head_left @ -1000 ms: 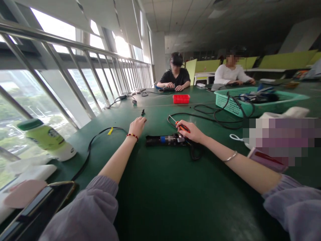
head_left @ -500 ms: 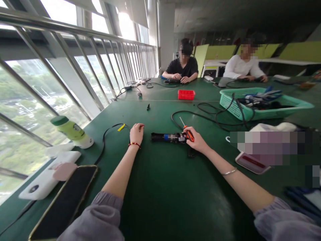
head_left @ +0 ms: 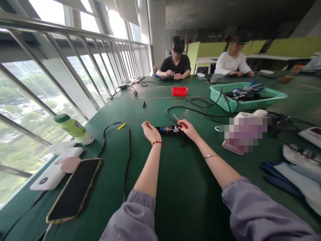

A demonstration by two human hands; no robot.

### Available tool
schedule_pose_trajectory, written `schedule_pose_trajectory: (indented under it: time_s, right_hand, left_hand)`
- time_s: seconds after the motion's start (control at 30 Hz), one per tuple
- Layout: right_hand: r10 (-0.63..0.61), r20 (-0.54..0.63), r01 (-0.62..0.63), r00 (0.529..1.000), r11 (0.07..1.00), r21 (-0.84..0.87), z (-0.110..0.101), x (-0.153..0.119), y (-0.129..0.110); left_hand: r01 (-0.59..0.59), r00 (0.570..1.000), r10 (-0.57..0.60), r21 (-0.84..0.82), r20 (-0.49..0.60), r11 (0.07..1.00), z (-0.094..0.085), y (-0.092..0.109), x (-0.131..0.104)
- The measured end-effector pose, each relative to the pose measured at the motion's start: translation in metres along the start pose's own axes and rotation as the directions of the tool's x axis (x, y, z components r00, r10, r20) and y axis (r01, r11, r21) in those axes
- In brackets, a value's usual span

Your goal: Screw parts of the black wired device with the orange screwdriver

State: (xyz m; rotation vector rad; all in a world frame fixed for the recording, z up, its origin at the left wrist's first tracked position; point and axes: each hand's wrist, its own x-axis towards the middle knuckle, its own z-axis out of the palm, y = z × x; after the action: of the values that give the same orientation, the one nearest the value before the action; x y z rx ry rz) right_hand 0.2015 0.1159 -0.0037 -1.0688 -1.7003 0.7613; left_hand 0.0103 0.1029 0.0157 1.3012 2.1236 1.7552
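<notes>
A black hand-held power tool (head_left: 167,130) with a blue band and a handle lies on the green table (head_left: 185,187). My right hand (head_left: 190,130) is closed around an orange-and-black screwdriver (head_left: 184,125), its thin metal shaft pointing up and to the left. That hand is at the tool's handle end; whether it also touches the tool is hard to see. At the tool's left end is my left hand (head_left: 151,131), partly covering it. Its fingers are curled together, and anything between them is too small to make out.
A green bottle (head_left: 74,129), white power bank (head_left: 56,169) and phone (head_left: 75,189) lie left. Beyond are a small black part (head_left: 144,104), red tray (head_left: 180,91) and green basket (head_left: 272,97) with cables. Gloves (head_left: 293,177) lie right. Two people sit across.
My left hand has moved right, from a gap beside the tool to its left end. My right hand keeps the screwdriver. The view has shifted rightward.
</notes>
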Motion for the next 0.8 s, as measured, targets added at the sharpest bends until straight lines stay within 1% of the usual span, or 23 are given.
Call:
schedule_pose_trajectory:
  time_s: [0.03,0.07,0.1,0.13,0.17,0.2,0.27,0.3,0.37,0.43,0.5,0.57,0.63,0.7,0.77,0.8]
  right_hand:
    - [0.007,-0.008,-0.007,1.000,1.000,0.015,0.001,0.000,0.001]
    - [0.014,-0.015,-0.014,1.000,0.999,0.029,0.001,0.000,0.002]
    - [0.020,-0.020,-0.019,1.000,0.999,0.043,0.001,0.001,0.004]
    - [0.025,-0.025,-0.023,0.999,0.998,0.055,0.001,0.001,0.005]
    - [0.029,-0.030,-0.027,0.999,0.998,0.065,0.001,0.002,0.006]
    - [0.032,-0.035,-0.030,0.999,0.997,0.072,0.001,0.002,0.007]
    - [0.037,-0.042,-0.034,0.998,0.996,0.076,0.000,0.003,0.009]
    - [0.038,-0.046,-0.035,0.998,0.997,0.075,0.000,0.003,0.009]
    - [0.035,-0.051,-0.032,0.998,0.998,0.062,0.000,0.003,0.008]
    - [0.028,-0.059,-0.026,0.998,0.999,0.035,0.000,0.002,0.006]
    - [0.018,-0.062,-0.018,0.998,1.000,-0.001,0.001,0.000,0.004]
    - [0.005,-0.054,-0.007,0.999,0.999,-0.039,0.001,-0.002,0.001]
    - [-0.008,-0.036,0.005,0.999,0.997,-0.075,0.000,-0.004,-0.002]
    - [-0.019,-0.019,0.017,1.000,0.994,-0.109,0.000,-0.006,-0.004]
    - [-0.026,-0.006,0.025,1.000,0.990,-0.137,0.000,-0.008,-0.006]
    - [-0.030,-0.001,0.029,1.000,0.988,-0.149,-0.001,-0.008,-0.006]
  left_hand:
    - [-0.059,0.998,0.060,-0.052,0.011,0.997,0.001,0.011,-0.005]
    - [-0.148,0.988,0.152,-0.105,0.031,0.983,0.002,0.024,-0.008]
    - [-0.234,0.968,0.245,-0.156,0.054,0.960,0.003,0.038,-0.008]
    - [-0.294,0.949,0.311,-0.205,0.055,0.934,0.004,0.052,-0.006]
    - [-0.315,0.942,0.335,-0.260,0.034,0.913,0.006,0.066,-0.001]
    - [-0.294,0.950,0.312,-0.317,0.004,0.901,0.008,0.081,0.005]
    - [-0.189,0.982,0.180,-0.434,-0.062,0.881,0.013,0.108,0.016]
    - [-0.142,0.990,0.121,-0.494,-0.074,0.858,0.015,0.120,0.019]
    - [-0.070,0.997,0.039,-0.594,-0.065,0.802,0.017,0.138,0.015]
    - [-0.026,0.998,-0.013,-0.651,-0.054,0.759,0.016,0.148,-0.002]
    - [-0.005,1.000,0.000,-0.668,-0.008,0.744,0.010,0.148,-0.026]
    - [0.000,0.998,0.045,-0.658,0.052,0.753,0.003,0.137,-0.050]
    - [-0.003,0.987,0.101,-0.625,0.123,0.781,-0.004,0.119,-0.067]
    - [-0.006,0.971,0.139,-0.559,0.196,0.829,-0.010,0.095,-0.077]
    - [-0.044,0.931,0.215,-0.494,0.296,0.868,-0.014,0.069,-0.081]
    - [-0.075,0.898,0.265,-0.470,0.352,0.879,-0.016,0.057,-0.082]
